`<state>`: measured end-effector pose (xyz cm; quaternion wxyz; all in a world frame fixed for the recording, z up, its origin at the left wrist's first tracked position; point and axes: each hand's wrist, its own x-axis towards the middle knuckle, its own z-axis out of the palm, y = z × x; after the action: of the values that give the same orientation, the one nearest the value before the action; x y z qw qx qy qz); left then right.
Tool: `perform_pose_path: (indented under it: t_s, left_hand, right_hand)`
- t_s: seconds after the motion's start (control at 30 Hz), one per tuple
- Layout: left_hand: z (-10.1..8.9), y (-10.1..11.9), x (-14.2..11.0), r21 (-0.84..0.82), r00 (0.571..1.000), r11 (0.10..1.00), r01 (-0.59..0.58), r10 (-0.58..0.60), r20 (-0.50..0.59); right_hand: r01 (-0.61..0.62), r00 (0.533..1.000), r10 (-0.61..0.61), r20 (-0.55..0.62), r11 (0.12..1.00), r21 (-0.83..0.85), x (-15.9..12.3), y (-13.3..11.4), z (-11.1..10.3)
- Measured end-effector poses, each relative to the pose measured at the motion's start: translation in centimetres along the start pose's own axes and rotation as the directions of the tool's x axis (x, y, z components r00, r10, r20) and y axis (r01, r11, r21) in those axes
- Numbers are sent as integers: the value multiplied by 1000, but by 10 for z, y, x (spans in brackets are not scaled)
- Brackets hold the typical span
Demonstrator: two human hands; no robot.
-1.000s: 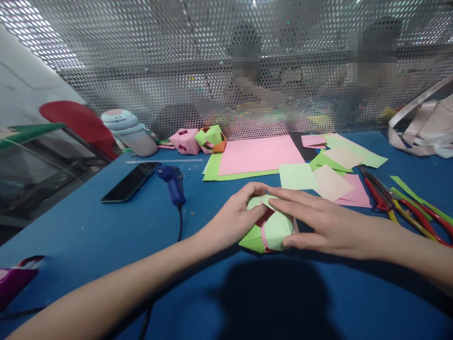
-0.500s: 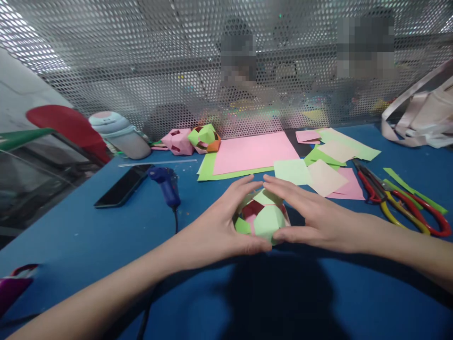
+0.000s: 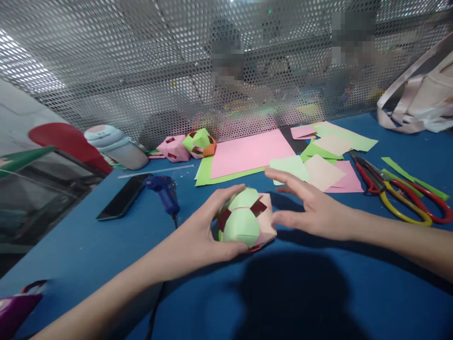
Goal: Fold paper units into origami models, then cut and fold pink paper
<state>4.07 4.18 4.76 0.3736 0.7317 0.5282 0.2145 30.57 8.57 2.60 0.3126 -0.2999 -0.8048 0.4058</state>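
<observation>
A folded paper ball with pale green, pink and cream panels and dark gaps between them sits at the middle of the blue table. My left hand wraps its left side, fingers behind and thumb at the front. To the right of the ball, my right hand is spread with fingers apart; its thumb tip is at the ball's right edge, and I cannot tell whether it touches. Some of the left fingers are hidden behind the ball.
A blue glue gun with a cord and a phone lie left. Paper sheets, two more paper balls and a cup are at the back. Scissors lie right, near a bag. A perforated metal screen stands behind.
My right hand has let go of the paper ball and opened, moving right. The ball has turned and shifted left with my left hand, now showing its cream side.
</observation>
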Motion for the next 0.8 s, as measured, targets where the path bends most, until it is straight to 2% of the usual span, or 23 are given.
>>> perform_pose_path:
  t_s: [0.1, 0.2, 0.33, 0.5, 0.67, 0.8]
  left_hand:
    - [-5, -10, -5, -69, 1000, 997, 23, -22, 10]
    - [-7, -17, -9, -130, 1000, 991, 22, -20, 13]
    - [-2, -22, -11, -212, 999, 977, -33, 34, 3]
    - [10, -24, -10, -302, 992, 945, -124, 118, -38]
    - [13, -23, -10, -222, 993, 968, -121, 118, -30]
    - [11, -18, -9, -115, 990, 983, -142, 143, 5]
  right_hand:
    - [-161, 978, 163, 132, 987, -23, 0, 8, 10]
    - [-210, 961, 214, 176, 977, -41, -1, 12, 22]
    - [-174, 977, 175, 125, 985, -15, -1, 12, 36]
    - [-76, 995, 78, 62, 997, -35, -3, 8, 33]
    - [15, 998, -8, 60, 992, -125, -6, 8, 26]
    - [29, 995, -14, 102, 989, -147, -4, 9, 26]
